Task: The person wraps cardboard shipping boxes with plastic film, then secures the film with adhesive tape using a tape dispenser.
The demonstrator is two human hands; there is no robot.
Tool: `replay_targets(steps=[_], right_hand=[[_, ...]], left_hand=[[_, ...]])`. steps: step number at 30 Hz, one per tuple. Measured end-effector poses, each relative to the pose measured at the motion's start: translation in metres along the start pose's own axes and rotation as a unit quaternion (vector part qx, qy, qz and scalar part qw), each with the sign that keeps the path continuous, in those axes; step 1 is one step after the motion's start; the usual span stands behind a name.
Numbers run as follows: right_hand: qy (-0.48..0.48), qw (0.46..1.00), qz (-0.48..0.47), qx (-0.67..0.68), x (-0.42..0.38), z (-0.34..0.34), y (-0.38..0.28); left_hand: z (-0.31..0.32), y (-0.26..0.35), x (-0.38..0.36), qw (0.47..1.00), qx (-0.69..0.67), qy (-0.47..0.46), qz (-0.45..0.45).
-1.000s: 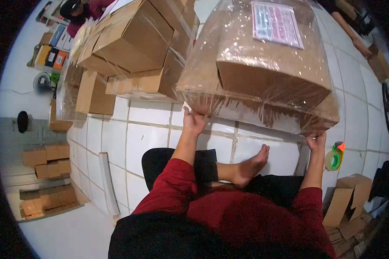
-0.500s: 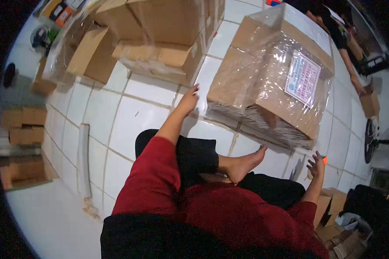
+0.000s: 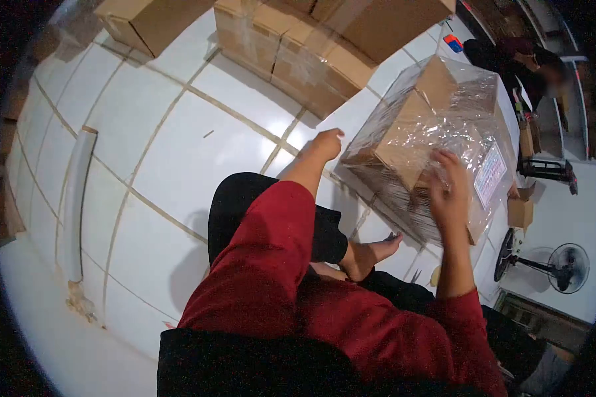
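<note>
A cardboard box [image 3: 397, 149] wrapped in shiny clear plastic film stands on the floor in front of me, with a printed paper label [image 3: 490, 175] on its right side. My right hand [image 3: 449, 188] is raised over the near face of the box, fingers apart and bent, with nothing in it. Close to the box's left corner is my left hand [image 3: 326, 144]; one finger or the thumb sticks out, and the other fingers are mostly hidden on the far side. My bare foot [image 3: 371, 258] rests just below the box.
Open cardboard boxes [image 3: 298, 59] stand at the top. A long white roll [image 3: 79, 205] lies on the tiled floor [image 3: 159, 139] at left. At right are a fan [image 3: 568, 268] and a small carton [image 3: 520, 210]. Another person [image 3: 510, 56] is at upper right, near a red-and-blue object [image 3: 453, 44].
My view has swung right. My right hand has risen from low beside my knee to the front of the wrapped box. The box appears turned, and my left hand is nearer its left corner.
</note>
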State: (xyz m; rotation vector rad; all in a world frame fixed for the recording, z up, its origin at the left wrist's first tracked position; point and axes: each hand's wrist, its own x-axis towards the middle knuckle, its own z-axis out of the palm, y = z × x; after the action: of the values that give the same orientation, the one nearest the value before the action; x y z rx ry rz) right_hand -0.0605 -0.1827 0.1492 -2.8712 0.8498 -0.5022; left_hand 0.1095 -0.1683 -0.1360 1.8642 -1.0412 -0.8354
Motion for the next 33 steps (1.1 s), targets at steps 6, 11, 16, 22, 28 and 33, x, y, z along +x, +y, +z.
replay_targets(steps=[6, 11, 16, 22, 28, 33], right_hand=[[-0.225, 0.912, -0.181, -0.291, 0.019, 0.118, -0.021], [-0.246, 0.892, -0.206, -0.318, 0.007, 0.122, -0.011], [-0.240, 0.926, -0.105, -0.271, 0.025, 0.123, -0.026], [-0.284, 0.842, -0.191, -0.418, 0.015, 0.144, -0.006], [-0.319, 0.839, -0.147, -0.415, 0.014, 0.140, -0.015], [-0.273, 0.858, -0.192, -0.389, 0.006, 0.130, -0.014]], left_hand=[[-0.007, 0.025, -0.001, 0.917, -0.308, -0.156, -0.201], [0.002, 0.020, 0.006, 0.973, 0.087, -0.213, -0.027], [-0.006, 0.019, -0.001, 0.985, 0.040, -0.156, -0.056], [0.000, 0.019, -0.002, 0.961, 0.107, -0.253, 0.027], [-0.003, 0.020, -0.011, 0.919, 0.178, -0.345, 0.071], [-0.017, 0.045, -0.041, 0.959, 0.113, -0.257, -0.036]])
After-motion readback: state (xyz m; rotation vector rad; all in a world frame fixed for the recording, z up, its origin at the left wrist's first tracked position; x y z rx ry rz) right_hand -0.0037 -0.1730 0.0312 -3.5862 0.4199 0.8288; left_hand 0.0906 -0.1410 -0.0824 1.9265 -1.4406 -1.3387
